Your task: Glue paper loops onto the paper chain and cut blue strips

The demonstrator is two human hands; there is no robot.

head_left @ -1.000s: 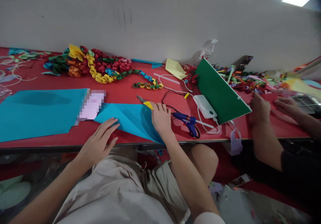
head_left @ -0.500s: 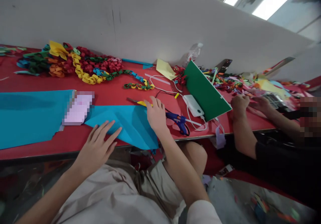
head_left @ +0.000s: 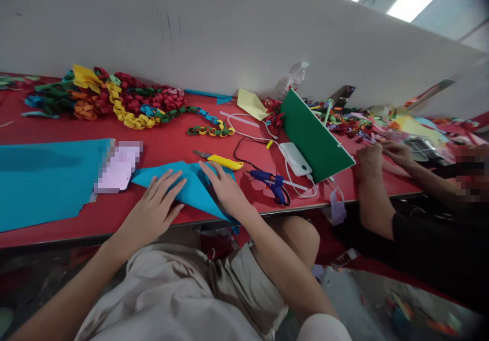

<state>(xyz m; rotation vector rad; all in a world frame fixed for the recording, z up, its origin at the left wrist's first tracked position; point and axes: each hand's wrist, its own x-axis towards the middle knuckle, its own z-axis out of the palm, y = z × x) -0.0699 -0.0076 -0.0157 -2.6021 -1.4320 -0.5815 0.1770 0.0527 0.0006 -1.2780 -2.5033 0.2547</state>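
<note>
A folded sheet of blue paper (head_left: 193, 191) lies at the table's front edge, one corner hanging over it. My left hand (head_left: 155, 208) rests on its left part, palm down, fingers stretched out. On the right part lies my right hand (head_left: 225, 191), also with fingers extended, pressing near the fold. Just beyond it is a yellow utility knife (head_left: 225, 162) with its blade pointing left. A blue hot glue gun (head_left: 269, 182) with a white glue stick lies to the right of my right hand.
A large blue sheet (head_left: 49, 183) and a blurred phone (head_left: 119, 167) lie left. Paper chains (head_left: 133, 119) are heaped along the wall. On the right, a green board (head_left: 315, 135) leans by a white power bank (head_left: 294, 158). Another person's hands (head_left: 370, 160) work beyond it.
My right hand has moved left and toward me, folding the right part of the blue paper over. The utility knife now shows fully. My left hand stays on the paper's left part.
</note>
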